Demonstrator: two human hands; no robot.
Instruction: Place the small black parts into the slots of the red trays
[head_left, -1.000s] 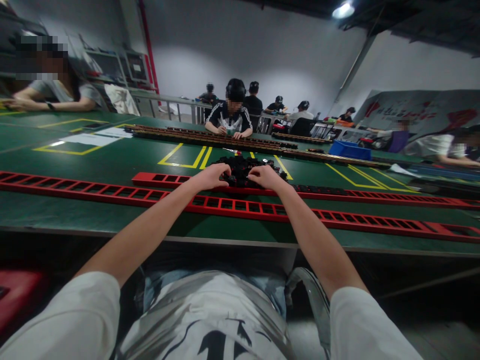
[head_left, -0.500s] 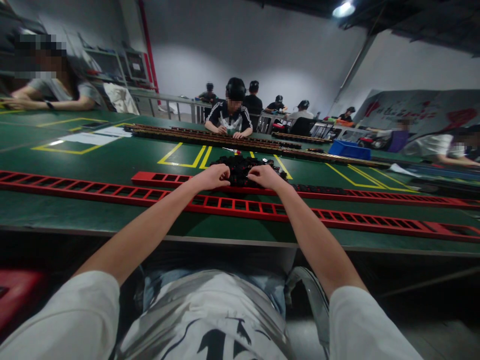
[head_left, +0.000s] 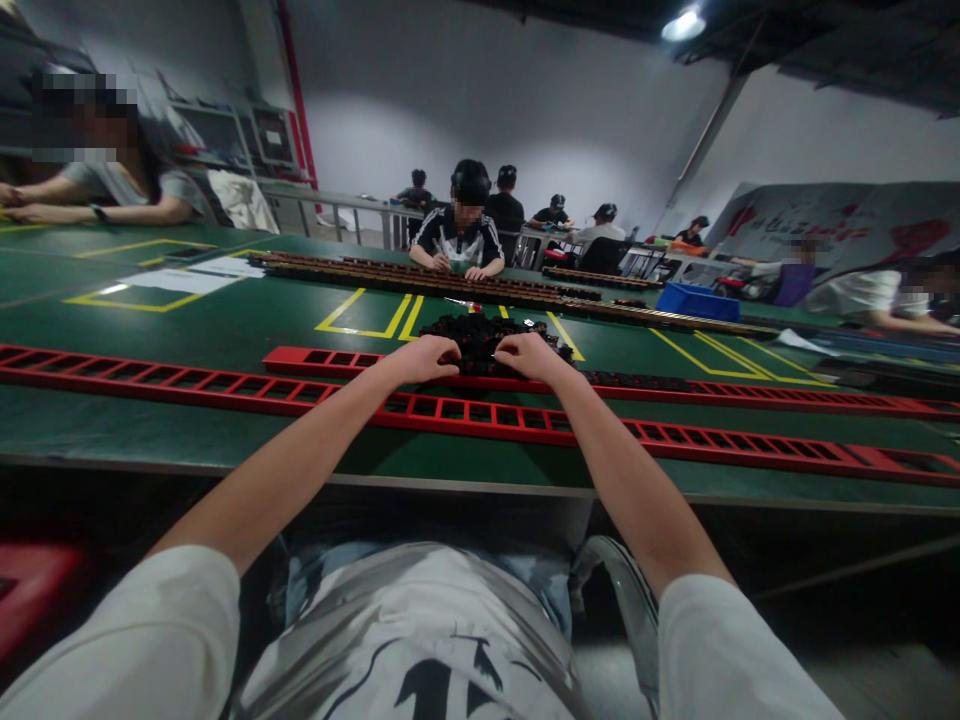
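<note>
A heap of small black parts (head_left: pixel 480 335) lies on the table straight ahead of me. My left hand (head_left: pixel 433 357) is at the heap's near left side, fingers curled together. Opposite it, my right hand (head_left: pixel 523 354) is closed at the near right side, thumb against the fingers. Whatever either hand pinches is too small and dark to make out. Beneath both hands runs the farther red slotted frame (head_left: pixel 322 362), with black parts (head_left: pixel 637 380) seated in its slots to the right. Closer to my body, my forearms cross over a second red slotted frame (head_left: pixel 480 412).
Long dark rails (head_left: pixel 420 275) lie across the green table (head_left: pixel 285 325), beyond the heap. A blue bin (head_left: pixel 697 302) stands to their right. White papers (head_left: pixel 180 275) rest at the left. A co-worker (head_left: pixel 459 225) sits opposite; another person (head_left: pixel 112 180) sits at far left.
My hands stay in nearly the same place at the heap. At far left, the other person's arms have shifted slightly, and one more hand shows there.
</note>
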